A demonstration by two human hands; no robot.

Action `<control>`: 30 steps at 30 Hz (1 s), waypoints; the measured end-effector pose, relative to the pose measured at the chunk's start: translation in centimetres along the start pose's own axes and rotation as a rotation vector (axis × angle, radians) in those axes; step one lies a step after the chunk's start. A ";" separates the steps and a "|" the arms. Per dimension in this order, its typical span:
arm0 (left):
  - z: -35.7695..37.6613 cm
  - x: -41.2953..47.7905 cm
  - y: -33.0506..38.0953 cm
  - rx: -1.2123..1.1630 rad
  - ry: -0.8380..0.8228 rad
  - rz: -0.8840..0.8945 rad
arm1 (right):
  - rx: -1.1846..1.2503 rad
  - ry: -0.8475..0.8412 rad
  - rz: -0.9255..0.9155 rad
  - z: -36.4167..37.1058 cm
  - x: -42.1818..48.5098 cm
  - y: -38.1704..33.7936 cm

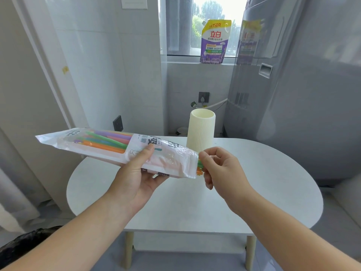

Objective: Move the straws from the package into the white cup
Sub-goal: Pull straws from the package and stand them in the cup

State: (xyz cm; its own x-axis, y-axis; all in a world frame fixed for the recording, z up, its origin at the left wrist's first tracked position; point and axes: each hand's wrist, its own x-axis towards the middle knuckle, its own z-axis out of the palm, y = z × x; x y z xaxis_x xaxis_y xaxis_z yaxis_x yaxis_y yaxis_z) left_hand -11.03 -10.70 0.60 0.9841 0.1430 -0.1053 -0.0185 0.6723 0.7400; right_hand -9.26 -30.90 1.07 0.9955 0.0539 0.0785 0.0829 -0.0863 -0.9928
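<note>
My left hand [139,171] grips a long plastic package [109,147] of coloured straws, held nearly level above the table with its open end to the right. Green and orange straw tips [200,167] poke out of that end. My right hand [220,166] pinches those tips with thumb and curled fingers. The tall ribbed white cup [201,132] stands upright on the white table [195,202] just behind the package's open end, and nothing shows above its rim.
A purple and yellow detergent pouch [214,42] stands on the window sill at the back. A grey appliance [302,94] rises to the right of the table. A tiled wall with a dark socket [117,123] lies to the left.
</note>
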 end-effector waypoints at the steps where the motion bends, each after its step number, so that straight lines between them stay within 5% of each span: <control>1: 0.0 0.0 0.0 -0.001 0.002 0.000 | -0.016 0.009 -0.017 0.1 0.0 0.1; 9: -1.0 0.4 0.4 -0.046 0.065 -0.018 | 0.079 0.105 -0.002 -1.7 0.5 0.2; 19: -0.6 0.0 0.5 -0.049 0.040 -0.020 | 0.292 0.032 0.115 -1.6 0.5 -0.4; 23: -1.1 0.2 1.0 -0.086 0.069 -0.015 | 0.458 0.133 0.149 -2.9 0.8 -0.6; 30: -0.5 0.0 0.8 -0.120 0.055 -0.026 | 0.805 0.065 0.270 -0.7 -0.1 -0.7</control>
State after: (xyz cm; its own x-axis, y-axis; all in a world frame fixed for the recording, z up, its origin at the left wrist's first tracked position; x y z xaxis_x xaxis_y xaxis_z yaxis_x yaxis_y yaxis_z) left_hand -11.13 -9.81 0.82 0.9734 0.1618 -0.1620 -0.0173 0.7576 0.6525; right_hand -9.42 -31.53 1.84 0.9791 0.0739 -0.1893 -0.1915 0.6470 -0.7380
